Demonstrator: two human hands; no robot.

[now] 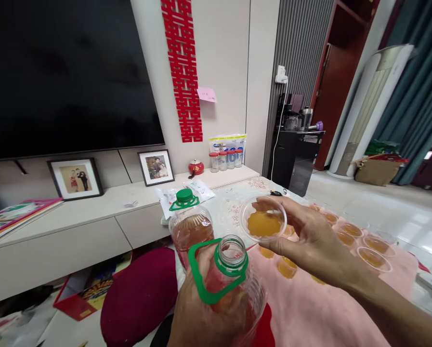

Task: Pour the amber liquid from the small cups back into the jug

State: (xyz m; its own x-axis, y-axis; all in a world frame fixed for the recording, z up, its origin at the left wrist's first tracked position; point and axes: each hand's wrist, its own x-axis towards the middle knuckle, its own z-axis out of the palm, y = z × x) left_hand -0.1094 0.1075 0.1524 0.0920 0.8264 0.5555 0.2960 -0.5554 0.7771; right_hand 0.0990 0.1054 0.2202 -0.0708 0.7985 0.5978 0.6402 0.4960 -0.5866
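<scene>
My left hand [204,308] grips an uncapped clear plastic bottle [233,284] with a green collar and loop handle, its mouth pointing up. Just above and to the right of that mouth, my right hand [309,241] holds a small clear plastic cup [263,219] with amber liquid in its bottom, the cup tipped toward me. Behind the open bottle a second bottle [189,226] with a green cap and reddish liquid stands on the table.
Several small cups of amber liquid [373,255] sit on the pink cloth [309,308] at right. A maroon cushion [139,294] lies on the floor at left. Behind are a white TV cabinet [93,212] with framed photos and jars [225,159], and a black stand [295,159].
</scene>
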